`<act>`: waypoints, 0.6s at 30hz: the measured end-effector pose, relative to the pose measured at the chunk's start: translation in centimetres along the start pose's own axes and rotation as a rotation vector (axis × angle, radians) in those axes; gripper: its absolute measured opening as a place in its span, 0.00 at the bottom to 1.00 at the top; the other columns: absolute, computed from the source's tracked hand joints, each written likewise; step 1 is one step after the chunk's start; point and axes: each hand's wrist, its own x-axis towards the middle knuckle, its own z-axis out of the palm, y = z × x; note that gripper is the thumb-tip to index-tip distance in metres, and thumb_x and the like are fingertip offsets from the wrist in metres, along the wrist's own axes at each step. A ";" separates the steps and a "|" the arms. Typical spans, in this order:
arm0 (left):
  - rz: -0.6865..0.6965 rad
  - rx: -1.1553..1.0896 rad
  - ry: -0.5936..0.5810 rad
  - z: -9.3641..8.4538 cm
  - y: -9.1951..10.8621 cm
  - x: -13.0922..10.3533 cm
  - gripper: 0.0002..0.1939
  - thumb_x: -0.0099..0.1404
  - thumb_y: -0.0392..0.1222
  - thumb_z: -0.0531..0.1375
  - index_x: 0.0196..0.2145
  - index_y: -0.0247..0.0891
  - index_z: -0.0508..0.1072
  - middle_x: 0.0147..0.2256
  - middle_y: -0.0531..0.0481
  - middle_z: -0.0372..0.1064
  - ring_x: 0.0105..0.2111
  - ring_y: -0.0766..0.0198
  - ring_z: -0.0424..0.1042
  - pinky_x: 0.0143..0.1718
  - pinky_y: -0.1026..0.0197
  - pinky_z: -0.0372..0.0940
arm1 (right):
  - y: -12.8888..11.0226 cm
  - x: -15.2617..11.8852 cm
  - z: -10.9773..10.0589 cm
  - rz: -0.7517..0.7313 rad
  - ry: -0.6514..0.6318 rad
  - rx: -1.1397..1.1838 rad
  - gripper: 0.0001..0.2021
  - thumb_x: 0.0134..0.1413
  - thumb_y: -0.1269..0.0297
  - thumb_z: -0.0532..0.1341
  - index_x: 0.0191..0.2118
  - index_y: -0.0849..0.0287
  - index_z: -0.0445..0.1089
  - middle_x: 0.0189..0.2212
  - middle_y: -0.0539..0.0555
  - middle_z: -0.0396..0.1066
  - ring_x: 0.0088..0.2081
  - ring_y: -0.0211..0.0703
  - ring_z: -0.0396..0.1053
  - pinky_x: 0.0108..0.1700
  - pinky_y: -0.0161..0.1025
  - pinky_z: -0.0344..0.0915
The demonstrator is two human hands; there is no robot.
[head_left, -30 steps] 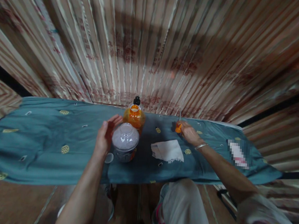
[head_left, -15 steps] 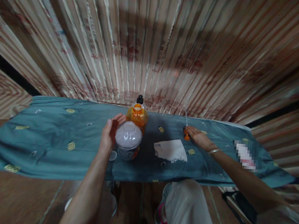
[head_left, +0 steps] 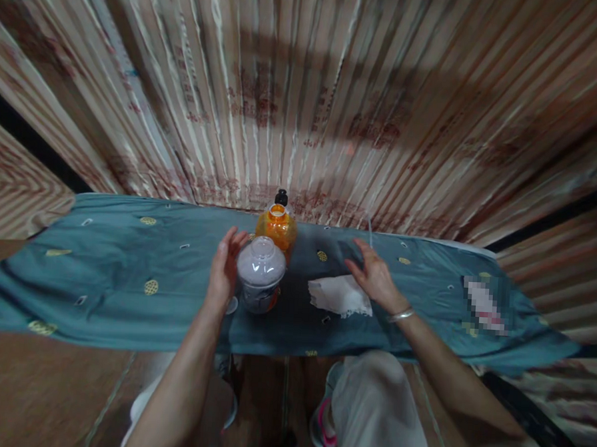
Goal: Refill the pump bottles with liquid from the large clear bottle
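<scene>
A container with a clouded, domed see-through top (head_left: 261,268) stands upright at the middle of the cloth-covered table. My left hand (head_left: 225,266) is held upright along its left side, fingers stretched; whether it touches the container I cannot tell. Close behind is an orange see-through bottle (head_left: 277,229) with an open neck. My right hand (head_left: 377,276) hovers with fingers spread beside a torn white paper (head_left: 337,295), holding nothing. Behind that hand shows a thin clear tube (head_left: 369,228); the orange pump head it belongs to is hidden.
A black-topped bottle (head_left: 281,197) stands behind the orange one. A small round clear cap (head_left: 231,305) lies by the container. Toward the right lies a blurred-out packet (head_left: 484,306). The green patterned cloth (head_left: 116,261) covers the table, with a striped curtain (head_left: 294,116) along its back.
My right hand has come off the orange pump head with its tube and moved left toward the paper. My left hand stays beside the container. The view has shifted slightly.
</scene>
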 end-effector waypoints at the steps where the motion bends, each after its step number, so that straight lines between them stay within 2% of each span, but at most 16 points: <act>1: 0.006 0.004 0.007 0.0 -0.2 -0.2 0.38 0.60 0.74 0.63 0.56 0.43 0.78 0.56 0.38 0.77 0.63 0.43 0.71 0.64 0.44 0.63 | -1.8 0.2 1.2 0.048 -0.007 0.106 0.30 0.64 0.54 0.62 0.67 0.60 0.63 0.65 0.69 0.70 0.66 0.63 0.69 0.68 0.63 0.68; 3: 0.020 0.012 0.013 -0.2 -0.7 -0.7 0.39 0.61 0.74 0.62 0.59 0.44 0.76 0.58 0.38 0.75 0.64 0.44 0.70 0.64 0.45 0.63 | -5.2 0.6 3.6 0.132 -0.021 0.312 0.34 0.60 0.53 0.66 0.68 0.61 0.62 0.66 0.70 0.69 0.66 0.65 0.69 0.68 0.64 0.66; 4: 0.026 0.017 0.011 -0.2 -0.9 -0.9 0.40 0.61 0.74 0.62 0.60 0.44 0.75 0.59 0.38 0.74 0.64 0.44 0.69 0.64 0.46 0.63 | -6.5 0.9 4.9 0.138 -0.031 0.341 0.35 0.59 0.53 0.67 0.68 0.60 0.62 0.67 0.69 0.68 0.67 0.65 0.68 0.69 0.64 0.65; 7: 0.041 0.032 -0.004 -0.5 -1.4 -1.6 0.42 0.61 0.74 0.61 0.64 0.46 0.71 0.62 0.38 0.72 0.65 0.45 0.68 0.64 0.46 0.62 | -9.0 1.9 8.2 0.188 -0.061 0.465 0.40 0.54 0.56 0.72 0.69 0.58 0.59 0.67 0.68 0.67 0.68 0.63 0.67 0.68 0.61 0.66; 9: 0.045 0.047 -0.021 -0.8 -1.5 -2.3 0.43 0.61 0.74 0.61 0.65 0.46 0.69 0.63 0.38 0.70 0.67 0.44 0.66 0.65 0.45 0.61 | -9.7 2.5 9.9 0.278 -0.090 0.602 0.45 0.49 0.59 0.75 0.70 0.59 0.57 0.69 0.69 0.65 0.70 0.62 0.65 0.70 0.61 0.63; 12: 0.047 0.073 -0.061 -1.0 -1.6 -3.4 0.48 0.59 0.73 0.63 0.68 0.46 0.64 0.66 0.38 0.66 0.69 0.43 0.63 0.67 0.46 0.59 | -10.1 2.9 11.7 0.336 -0.120 0.745 0.50 0.42 0.62 0.78 0.70 0.59 0.57 0.70 0.70 0.63 0.71 0.60 0.62 0.72 0.59 0.59; 15: 0.049 0.108 -0.104 -1.2 -1.5 -4.6 0.52 0.56 0.72 0.66 0.71 0.46 0.60 0.69 0.37 0.63 0.71 0.43 0.59 0.69 0.47 0.55 | -10.4 3.0 12.9 0.339 -0.118 0.817 0.52 0.38 0.62 0.80 0.69 0.56 0.58 0.69 0.67 0.66 0.70 0.59 0.64 0.72 0.60 0.58; 18: 0.040 0.156 -0.131 -1.1 -1.5 -5.5 0.57 0.51 0.66 0.73 0.71 0.46 0.59 0.70 0.37 0.60 0.72 0.40 0.56 0.70 0.46 0.54 | -10.8 3.0 13.7 0.301 -0.120 0.819 0.50 0.38 0.60 0.80 0.68 0.55 0.59 0.66 0.64 0.69 0.67 0.58 0.68 0.70 0.58 0.62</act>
